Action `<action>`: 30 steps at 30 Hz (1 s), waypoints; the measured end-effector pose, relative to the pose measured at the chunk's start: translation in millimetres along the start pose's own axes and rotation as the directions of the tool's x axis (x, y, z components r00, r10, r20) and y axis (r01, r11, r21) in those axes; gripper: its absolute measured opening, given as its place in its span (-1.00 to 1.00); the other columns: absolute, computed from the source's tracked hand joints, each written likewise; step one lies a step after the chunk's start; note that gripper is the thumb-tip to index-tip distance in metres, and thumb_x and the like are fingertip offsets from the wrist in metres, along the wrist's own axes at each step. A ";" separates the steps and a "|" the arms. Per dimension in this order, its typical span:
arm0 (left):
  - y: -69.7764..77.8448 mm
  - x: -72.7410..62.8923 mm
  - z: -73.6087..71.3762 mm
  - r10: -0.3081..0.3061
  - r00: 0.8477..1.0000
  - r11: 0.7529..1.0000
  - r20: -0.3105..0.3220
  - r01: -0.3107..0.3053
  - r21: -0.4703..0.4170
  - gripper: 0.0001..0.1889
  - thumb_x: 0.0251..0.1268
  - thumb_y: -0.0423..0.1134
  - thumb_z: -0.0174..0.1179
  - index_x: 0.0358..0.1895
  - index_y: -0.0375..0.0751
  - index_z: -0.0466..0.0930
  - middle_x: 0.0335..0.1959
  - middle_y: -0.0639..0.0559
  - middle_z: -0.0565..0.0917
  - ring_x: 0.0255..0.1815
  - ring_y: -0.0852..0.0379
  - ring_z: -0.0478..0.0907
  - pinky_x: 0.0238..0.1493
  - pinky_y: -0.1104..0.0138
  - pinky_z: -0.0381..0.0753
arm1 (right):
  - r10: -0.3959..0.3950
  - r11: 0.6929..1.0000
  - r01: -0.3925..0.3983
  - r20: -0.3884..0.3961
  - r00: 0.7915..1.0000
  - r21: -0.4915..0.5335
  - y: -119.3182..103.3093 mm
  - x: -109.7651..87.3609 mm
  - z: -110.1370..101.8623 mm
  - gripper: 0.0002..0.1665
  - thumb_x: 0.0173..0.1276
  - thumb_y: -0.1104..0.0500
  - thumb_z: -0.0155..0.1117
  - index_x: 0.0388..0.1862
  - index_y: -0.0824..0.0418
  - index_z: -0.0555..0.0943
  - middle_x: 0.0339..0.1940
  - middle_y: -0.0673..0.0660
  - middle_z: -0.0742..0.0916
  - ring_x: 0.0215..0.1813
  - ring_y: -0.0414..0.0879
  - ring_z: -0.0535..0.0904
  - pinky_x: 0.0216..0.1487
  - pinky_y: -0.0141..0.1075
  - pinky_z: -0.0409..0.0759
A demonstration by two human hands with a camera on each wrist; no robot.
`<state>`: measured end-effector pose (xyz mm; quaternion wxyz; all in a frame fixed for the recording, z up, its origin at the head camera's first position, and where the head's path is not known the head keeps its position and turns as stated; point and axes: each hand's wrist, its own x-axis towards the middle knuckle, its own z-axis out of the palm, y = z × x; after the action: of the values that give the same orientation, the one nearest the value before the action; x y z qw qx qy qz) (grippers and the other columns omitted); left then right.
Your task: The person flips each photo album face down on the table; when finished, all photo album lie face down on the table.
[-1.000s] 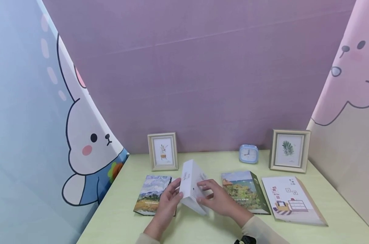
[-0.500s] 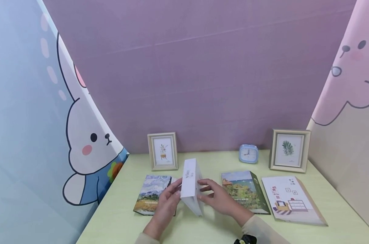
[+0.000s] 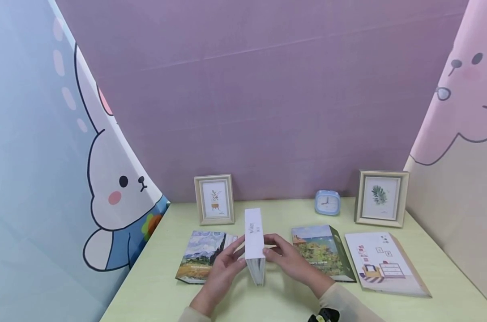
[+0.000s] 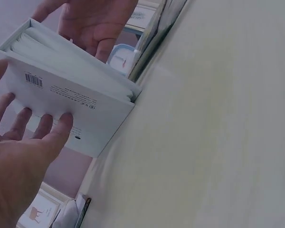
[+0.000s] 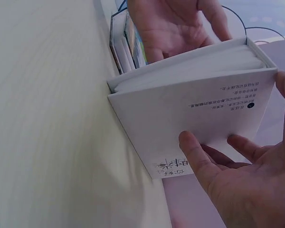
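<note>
In the head view, the white book [image 3: 254, 243] has spine lettering [image 3: 254, 228] too small to read. The left hand [image 3: 222, 270] covers part of the leftmost book [image 3: 201, 256], and the bottom edge cuts the black wristband [image 3: 326, 315].

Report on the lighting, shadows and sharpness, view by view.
Head view: bright, fairly even light, soft shadows on the pale green tabletop below the thick white hardcover book, its spine lettering too small to read; left wrist view: dimmer, greyish-blue cast, though the black printed barcode stands out; right wrist view: also dim, bluish-grey, the tabletop near the book shaded.
</note>
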<state>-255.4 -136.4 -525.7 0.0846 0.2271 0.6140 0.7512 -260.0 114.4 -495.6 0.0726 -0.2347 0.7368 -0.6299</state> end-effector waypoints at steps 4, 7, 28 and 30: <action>-3.2 -0.1 0.6 -0.021 1.000 0.999 0.003 0.020 0.030 -0.34 0.55 -0.39 0.17 0.64 -0.09 0.24 0.68 -0.09 0.17 0.60 -0.31 0.18 0.45 0.12 0.47 | 0.018 1.000 -0.018 0.008 1.000 0.012 -1.1 -0.7 -2.8 -0.30 0.67 0.02 0.16 0.62 0.25 0.24 0.47 0.40 0.47 0.37 0.27 0.54 0.23 -0.12 0.69; -4.7 0.3 0.7 -0.040 0.999 0.998 0.007 0.039 0.054 -0.36 0.56 -0.37 0.18 0.62 -0.07 0.28 0.67 -0.08 0.18 0.59 -0.33 0.21 0.43 0.13 0.49 | 0.033 0.999 -0.033 0.010 0.999 0.009 -1.4 -1.2 -6.0 -0.26 0.66 0.02 0.17 0.65 0.22 0.20 0.46 0.41 0.48 0.30 0.23 0.59 0.14 0.00 0.74; -12.7 0.1 -3.7 -0.120 0.993 0.970 0.022 0.112 0.215 -0.37 0.53 -0.34 0.21 0.60 -0.16 0.27 0.63 -0.15 0.27 0.59 -0.37 0.20 0.50 -0.03 0.38 | 0.026 0.999 -0.025 -0.050 0.998 0.023 -6.8 -12.4 -19.4 -0.26 0.64 0.14 0.21 0.66 0.23 0.18 0.36 0.44 0.51 0.02 0.10 0.69 -0.12 0.12 0.78; -13.0 -0.3 -3.7 -0.126 0.992 0.967 0.021 0.118 0.225 -0.36 0.52 -0.33 0.22 0.60 -0.16 0.27 0.62 -0.15 0.28 0.59 -0.36 0.19 0.51 -0.06 0.36 | 0.023 0.999 -0.021 -0.055 0.998 0.035 -7.0 -13.8 -20.4 -0.25 0.64 0.15 0.21 0.67 0.23 0.17 0.35 0.45 0.51 0.02 0.11 0.70 -0.09 0.18 0.76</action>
<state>-258.7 -136.8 -538.8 0.1155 0.2102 0.7056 0.6668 -254.3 138.0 -487.5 0.0630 -0.2077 0.7302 -0.6478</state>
